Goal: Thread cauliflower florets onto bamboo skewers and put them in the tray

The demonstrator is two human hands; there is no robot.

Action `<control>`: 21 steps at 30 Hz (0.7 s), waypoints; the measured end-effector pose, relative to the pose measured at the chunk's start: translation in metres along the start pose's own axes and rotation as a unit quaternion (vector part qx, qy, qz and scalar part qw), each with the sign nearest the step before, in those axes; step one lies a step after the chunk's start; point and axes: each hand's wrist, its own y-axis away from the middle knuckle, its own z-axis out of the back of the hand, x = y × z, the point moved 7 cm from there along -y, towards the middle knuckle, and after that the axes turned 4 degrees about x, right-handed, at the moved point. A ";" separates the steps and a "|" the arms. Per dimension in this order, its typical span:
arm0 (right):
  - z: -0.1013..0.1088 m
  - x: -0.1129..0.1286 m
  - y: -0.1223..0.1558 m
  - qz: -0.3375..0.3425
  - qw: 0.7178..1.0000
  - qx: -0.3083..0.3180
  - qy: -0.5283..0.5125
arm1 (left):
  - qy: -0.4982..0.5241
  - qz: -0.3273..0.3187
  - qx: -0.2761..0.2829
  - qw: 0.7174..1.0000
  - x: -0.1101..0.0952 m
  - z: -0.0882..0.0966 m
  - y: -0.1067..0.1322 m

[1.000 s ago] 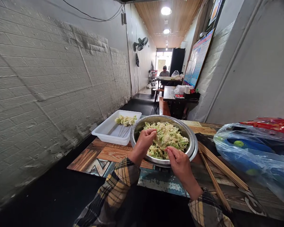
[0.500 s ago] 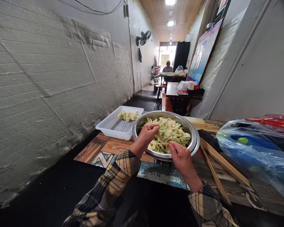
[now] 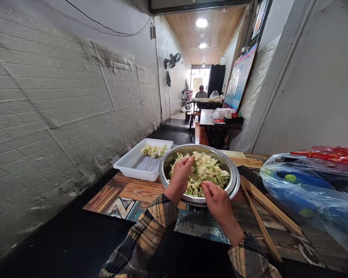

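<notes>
Your right hand (image 3: 217, 199) and, slightly farther, your left hand (image 3: 180, 175) are pinching with fingers nearly closed over the metal bowl (image 3: 234, 181); I cannot tell what they are gripping. Cauliflower florets (image 3: 211, 165) are filling the bowl, and beyond, skewered cauliflower (image 3: 154, 150) is lying in a white tray (image 3: 137, 174).

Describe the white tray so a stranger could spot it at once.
Find the wood-patterned table nearest the camera. At its far left, beside the round metal bowl, sits the tray, with some cauliflower inside. Unlike the bowl, it is white and rectangular.
</notes>
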 end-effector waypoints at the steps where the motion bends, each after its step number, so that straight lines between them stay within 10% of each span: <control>1: 0.000 0.001 0.000 -0.001 1.000 0.001 0.004 | 0.009 0.004 0.002 1.000 0.001 -0.001 0.000; 21: 0.004 0.000 -0.004 -0.004 0.999 -0.001 -0.044 | 0.085 0.037 0.035 0.995 0.004 -0.009 0.003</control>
